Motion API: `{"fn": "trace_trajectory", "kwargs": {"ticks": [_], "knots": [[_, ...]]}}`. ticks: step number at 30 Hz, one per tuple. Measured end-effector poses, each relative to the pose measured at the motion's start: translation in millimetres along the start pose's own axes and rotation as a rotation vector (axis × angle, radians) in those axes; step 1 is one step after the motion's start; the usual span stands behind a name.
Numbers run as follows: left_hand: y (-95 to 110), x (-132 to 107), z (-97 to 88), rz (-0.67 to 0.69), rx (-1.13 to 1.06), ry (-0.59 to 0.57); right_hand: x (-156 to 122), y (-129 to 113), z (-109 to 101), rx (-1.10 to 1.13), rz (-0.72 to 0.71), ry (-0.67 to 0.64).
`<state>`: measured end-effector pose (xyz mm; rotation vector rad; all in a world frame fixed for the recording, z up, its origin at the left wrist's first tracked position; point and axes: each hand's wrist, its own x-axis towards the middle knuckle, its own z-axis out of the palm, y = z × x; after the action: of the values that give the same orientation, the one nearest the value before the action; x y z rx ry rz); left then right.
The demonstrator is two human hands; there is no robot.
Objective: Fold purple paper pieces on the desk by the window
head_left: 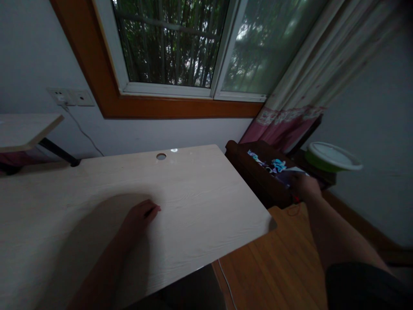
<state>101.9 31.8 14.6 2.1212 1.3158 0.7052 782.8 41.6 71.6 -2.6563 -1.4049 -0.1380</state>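
Note:
My left hand point(143, 213) rests on the pale wood-grain desk point(200, 198), its fingers curled and the thumb against them; nothing shows in it. My right hand point(306, 187) is stretched out past the desk's right end, over a low dark brown piece of furniture point(241, 165). Its fingers are closed at a dim, bluish, sheet-like thing point(285, 176) with a white edge, whose kind I cannot make out. A blue and white crumpled item point(278, 165) lies just beyond. Something small and red point(296, 199) shows below the right hand.
A green basin with a white rim point(334, 156) stands at the far right, near a curtain point(287, 94). A raised shelf point(29, 129) is on the left, by a wall socket point(71, 97) with a cable. Another cable point(227, 282) runs over the wooden floor point(267, 267).

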Motion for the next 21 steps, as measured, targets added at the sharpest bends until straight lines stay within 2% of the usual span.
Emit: {"fn": "trace_trajectory", "kwargs": {"ticks": [4,6,9,13,15,18,21], "knots": [[-2,1,0.0,0.0,-0.006,-0.003,-4,-15,-12,0.01,0.07,0.121],[-1,0,-0.3,0.001,-0.015,-0.003,-6,-30,-20,0.109,0.073,0.293],[2,-1,-0.9,-0.01,-0.041,-0.001,-11,-64,-33,0.28,0.014,0.475],[3,-1,-0.6,-0.028,-0.073,0.013,-29,-123,-49,0.624,-0.073,0.57],[1,-1,0.2,-0.031,-0.087,0.028,-46,-157,-53,0.849,-0.136,0.543],[-2,-2,1.4,-0.028,-0.119,0.045,-80,-210,-55,1.066,-0.313,0.399],[-5,-3,1.8,-0.004,-0.164,0.064,-120,-260,-49,1.187,-0.463,0.114]]}}
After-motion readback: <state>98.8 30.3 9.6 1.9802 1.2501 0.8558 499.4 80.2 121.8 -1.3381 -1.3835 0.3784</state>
